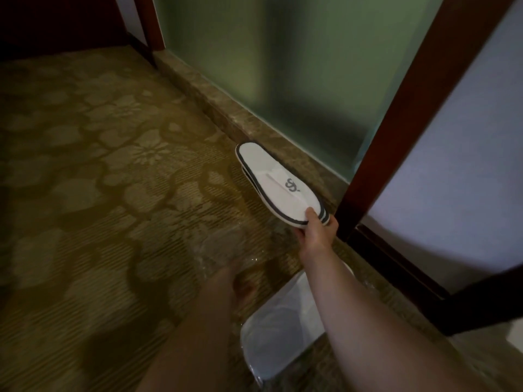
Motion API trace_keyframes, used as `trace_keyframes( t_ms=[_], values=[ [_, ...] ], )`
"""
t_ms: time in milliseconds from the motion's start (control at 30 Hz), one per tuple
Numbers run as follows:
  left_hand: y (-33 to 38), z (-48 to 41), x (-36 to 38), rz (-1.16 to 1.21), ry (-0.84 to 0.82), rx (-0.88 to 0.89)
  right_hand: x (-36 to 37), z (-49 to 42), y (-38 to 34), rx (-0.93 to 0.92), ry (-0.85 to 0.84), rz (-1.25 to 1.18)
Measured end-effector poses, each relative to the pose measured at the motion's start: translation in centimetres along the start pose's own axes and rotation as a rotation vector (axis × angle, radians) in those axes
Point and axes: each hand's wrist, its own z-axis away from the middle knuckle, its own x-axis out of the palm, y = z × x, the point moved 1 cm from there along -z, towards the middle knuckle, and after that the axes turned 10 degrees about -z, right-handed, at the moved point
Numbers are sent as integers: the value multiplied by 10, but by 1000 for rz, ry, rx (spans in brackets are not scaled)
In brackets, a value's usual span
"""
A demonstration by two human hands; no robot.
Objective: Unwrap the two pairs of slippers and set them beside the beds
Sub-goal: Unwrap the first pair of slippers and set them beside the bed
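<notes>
A stacked pair of white slippers [278, 182] with dark trim and a grey logo is held out flat above the carpet, next to the stone sill. My right hand [317, 226] grips the pair at its toe end, thumb on top. My left hand [235, 281] is lower and nearer, blurred, with a crumpled clear plastic wrapper [223, 250] in its fingers. No bed is in view.
A white bin [280, 343] with a clear liner stands on the floor under my right forearm. Patterned brown carpet [99, 193] fills the left. A frosted green glass panel [297, 80] above a stone sill and a dark wooden frame [396, 137] rise on the right.
</notes>
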Motion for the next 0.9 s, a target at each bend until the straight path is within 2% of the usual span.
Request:
trace_keyframes(
  t_ms=[200, 333, 500, 600, 767, 900],
  values=[
    [16, 15, 0, -232, -83, 112, 2, 9, 4, -15, -8, 43],
    [44, 34, -11, -118, -131, 236, 6, 18, 2, -61, -2, 70],
    [68, 54, -44, -66, -98, 417, 11, 27, -16, -229, 37, 125],
    [81, 66, -66, 55, -94, 491, 14, 34, -21, -266, -2, 163],
    [97, 86, -104, 225, -71, 568, 20, 47, -17, -224, -83, 280],
    [104, 93, -132, 116, 26, 535, 31, 59, -8, -127, -189, 361]
  ],
)
